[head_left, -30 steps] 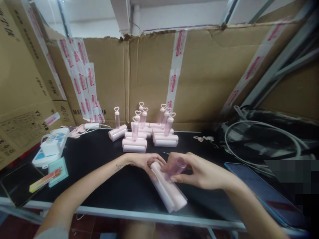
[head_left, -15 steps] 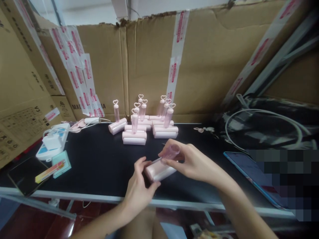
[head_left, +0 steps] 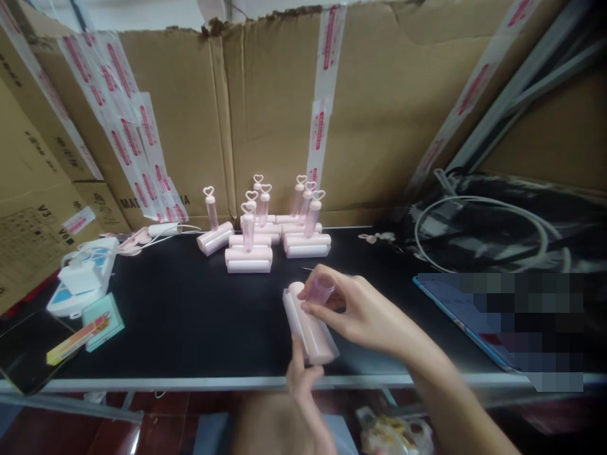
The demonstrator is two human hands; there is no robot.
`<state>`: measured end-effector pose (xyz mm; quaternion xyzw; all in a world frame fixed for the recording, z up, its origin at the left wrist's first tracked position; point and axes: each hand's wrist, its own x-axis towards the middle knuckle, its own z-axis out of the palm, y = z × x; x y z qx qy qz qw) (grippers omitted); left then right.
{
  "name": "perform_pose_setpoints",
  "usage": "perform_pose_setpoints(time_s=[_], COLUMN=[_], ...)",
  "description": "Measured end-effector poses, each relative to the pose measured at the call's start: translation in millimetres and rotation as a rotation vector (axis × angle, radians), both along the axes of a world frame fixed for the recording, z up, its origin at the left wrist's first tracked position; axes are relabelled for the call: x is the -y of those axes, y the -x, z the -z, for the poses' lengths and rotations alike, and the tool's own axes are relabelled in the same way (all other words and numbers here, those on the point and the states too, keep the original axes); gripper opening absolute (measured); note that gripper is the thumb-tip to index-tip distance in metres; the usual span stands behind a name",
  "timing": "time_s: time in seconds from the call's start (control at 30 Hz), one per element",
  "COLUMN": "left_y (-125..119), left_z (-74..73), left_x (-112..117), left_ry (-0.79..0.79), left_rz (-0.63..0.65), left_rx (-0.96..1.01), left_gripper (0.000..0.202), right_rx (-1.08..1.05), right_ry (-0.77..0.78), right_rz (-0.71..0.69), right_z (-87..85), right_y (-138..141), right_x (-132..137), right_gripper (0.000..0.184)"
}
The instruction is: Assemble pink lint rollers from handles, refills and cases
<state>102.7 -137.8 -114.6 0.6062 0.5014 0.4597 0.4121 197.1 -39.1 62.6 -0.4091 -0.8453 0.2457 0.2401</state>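
A pale pink lint roller (head_left: pixel 312 328) is tilted over the black tabletop, its body slanting down toward me. Its clear purple-pink tube handle (head_left: pixel 322 287), with an open end and no heart top, is pinched between the thumb and fingers of my right hand (head_left: pixel 353 309). My left hand (head_left: pixel 303 379) grips the roller's near lower end, with some fingers hidden beneath it. Beyond my hands stand several similar lint rollers (head_left: pixel 248 259), their clear handles upright with heart-shaped loops on top. One roller (head_left: pixel 215 239) sits angled at the left of this group.
A white power strip (head_left: pixel 83 284) with a plug, a teal packet (head_left: pixel 103 322) and a dark phone (head_left: pixel 28 354) lie at left. A tablet (head_left: pixel 459 316) and a looped white cable (head_left: pixel 478 212) are at right. Cardboard (head_left: pixel 265 114) walls the back; small pink pieces (head_left: pixel 370 238) lie near it.
The lint roller has turned from lying nearly crosswise to pointing toward me. My left hand has moved from its left side to its near end. My right hand keeps hold of the handle.
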Motion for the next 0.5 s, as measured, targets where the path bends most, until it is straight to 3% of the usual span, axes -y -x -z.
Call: perform_pose_setpoints(time_s=[0.1,0.23,0.3,0.37,0.5], left_y=[-15.4,-14.1,7.8,37.9,83.9], left_z=[3.9,-22.3,-44.6,-67.9,-101.3], left_x=[-2.3,-1.3,-2.6,-13.1,-69.7], left_ry=[0.222,0.149,0.030,-0.047,-0.187], left_rz=[0.170,0.248,0.289,0.226,0.065], left_rx=[0.100,0.089,-0.004,-0.027,-0.115], left_gripper=[0.084,0.072,0.065,0.063,0.078], right_rx=[-0.017,-0.008,-0.016,-0.016,0.000], right_ry=[0.026,0.039,0.028,0.020,0.038], right_rz=[-0.020,-0.010,0.013,0.023,0.011], right_z=[-0.7,0.2,0.9,1.2,2.2], right_y=[-4.1,-9.9,-11.2,-11.6,-12.3], right_x=[-3.1,-8.4,-8.9,-8.0,-6.7], right_gripper=[0.016,0.017,0.017,0.017,0.016])
